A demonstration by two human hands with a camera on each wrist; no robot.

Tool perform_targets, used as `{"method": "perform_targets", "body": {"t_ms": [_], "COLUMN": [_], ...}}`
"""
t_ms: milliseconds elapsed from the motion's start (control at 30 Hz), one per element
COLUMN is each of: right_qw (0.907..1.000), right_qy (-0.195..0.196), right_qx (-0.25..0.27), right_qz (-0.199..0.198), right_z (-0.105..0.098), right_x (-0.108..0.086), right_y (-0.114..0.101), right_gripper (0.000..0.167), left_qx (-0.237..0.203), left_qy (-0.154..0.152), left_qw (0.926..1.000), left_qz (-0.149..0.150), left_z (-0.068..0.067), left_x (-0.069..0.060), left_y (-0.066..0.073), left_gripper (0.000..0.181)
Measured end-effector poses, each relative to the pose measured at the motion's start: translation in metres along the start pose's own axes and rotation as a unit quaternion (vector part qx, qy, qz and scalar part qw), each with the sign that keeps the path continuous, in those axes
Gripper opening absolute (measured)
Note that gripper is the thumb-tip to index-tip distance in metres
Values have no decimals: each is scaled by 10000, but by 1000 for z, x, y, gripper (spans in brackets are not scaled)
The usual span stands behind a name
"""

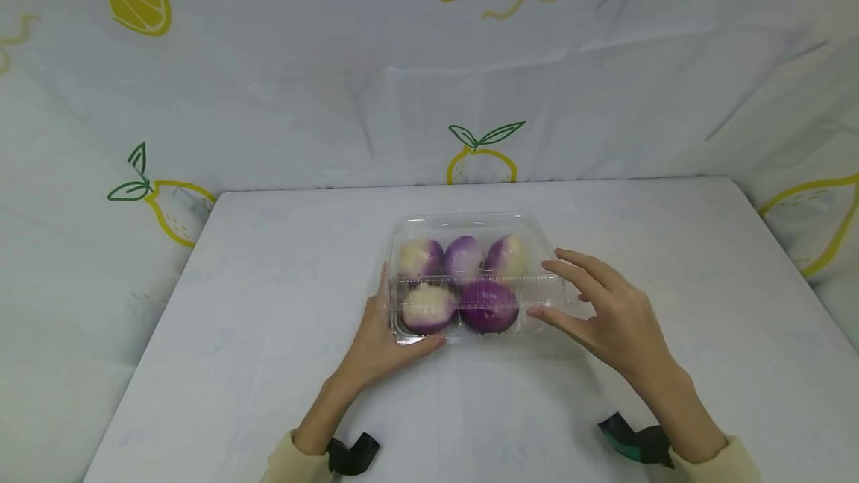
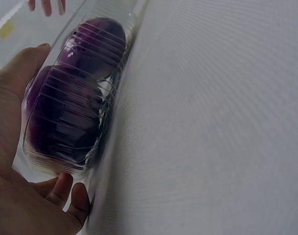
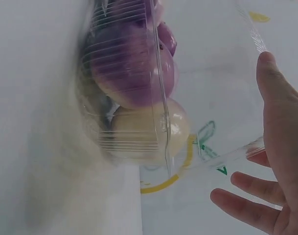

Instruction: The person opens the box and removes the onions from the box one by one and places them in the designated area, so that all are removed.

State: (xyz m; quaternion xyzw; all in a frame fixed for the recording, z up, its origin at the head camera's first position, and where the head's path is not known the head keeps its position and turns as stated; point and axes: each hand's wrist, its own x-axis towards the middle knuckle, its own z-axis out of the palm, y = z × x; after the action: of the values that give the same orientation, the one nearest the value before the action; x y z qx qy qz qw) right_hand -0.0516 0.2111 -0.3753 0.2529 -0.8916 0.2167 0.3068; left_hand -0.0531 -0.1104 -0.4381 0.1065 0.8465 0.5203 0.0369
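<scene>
A clear ribbed plastic container (image 1: 406, 337) holds several round purple-and-white vegetables (image 1: 490, 307). My left hand (image 1: 373, 347) grips its left side, fingers along the side and thumb at the front. The left wrist view shows the left hand (image 2: 16, 132) curved round the end of the container (image 2: 51, 167). At the right, my right hand (image 1: 620, 319) holds the raised clear lid (image 1: 545, 291) by its edge between thumb and fingers. Seen from the right wrist, the lid (image 3: 259, 39) stands apart from the base, with the thumb of the right hand (image 3: 281, 142) on its edge.
A white-covered table (image 1: 268, 364) lies under the container. Behind it hangs a pale cloth (image 1: 302, 95) with lemon drawings and lettering. Dark straps (image 1: 354, 455) are at both wrists.
</scene>
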Motion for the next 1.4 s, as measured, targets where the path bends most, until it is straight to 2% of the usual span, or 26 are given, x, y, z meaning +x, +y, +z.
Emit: {"method": "perform_targets", "body": {"t_ms": [100, 233, 367, 500, 633, 833, 900, 1000, 1133, 1267, 1400], "right_qw": [10000, 9998, 9989, 9970, 9957, 9914, 9910, 9922, 9921, 9936, 9935], "right_qy": [-30, -9, -26, -90, -76, 39, 63, 153, 233, 213, 248], "right_qx": [13, 168, 417, 629, 661, 884, 945, 1028, 1151, 1041, 1013], "right_qz": [8, 55, 206, 448, 647, 964, 944, 689, 432, 391, 463], "right_z": [-2, -4, -6, -6, -4, 2, 4, 9, 18, 26, 33], "right_x": [5, 14, 23, 31, 39, 50, 52, 55, 58, 62, 67], "right_y": [1, 3, 6, 10, 12, 18, 20, 26, 33, 40, 47], "right_gripper": [76, 74, 71, 56, 71, 65, 64, 63, 72, 87, 93], "left_qx": [25, 224, 291, 245, 199, 134, 149, 119, 39, 42, 39], "left_qy": [12, 19, -8, -93, -116, -98, -101, -113, -135, -150, -152], "left_qw": [10000, 9994, 9991, 9988, 9990, 9988, 9989, 9988, 9983, 9980, 9979], "left_qz": [89, -252, -308, -411, -385, -463, -435, -453, -567, -614, -624], "left_z": [1, 1, 1, 1, 1, 0, 0, 0, 0, 0, -1], "left_x": [-1, -5, -9, -11, -12, -12, -12, -13, -13, -13, -13], "left_y": [-1, 1, 2, 3, 3, 5, 6, 6, 7, 7, 8], "left_gripper": [139, 136, 135, 137, 138, 138, 138, 138, 139, 139, 139]}}
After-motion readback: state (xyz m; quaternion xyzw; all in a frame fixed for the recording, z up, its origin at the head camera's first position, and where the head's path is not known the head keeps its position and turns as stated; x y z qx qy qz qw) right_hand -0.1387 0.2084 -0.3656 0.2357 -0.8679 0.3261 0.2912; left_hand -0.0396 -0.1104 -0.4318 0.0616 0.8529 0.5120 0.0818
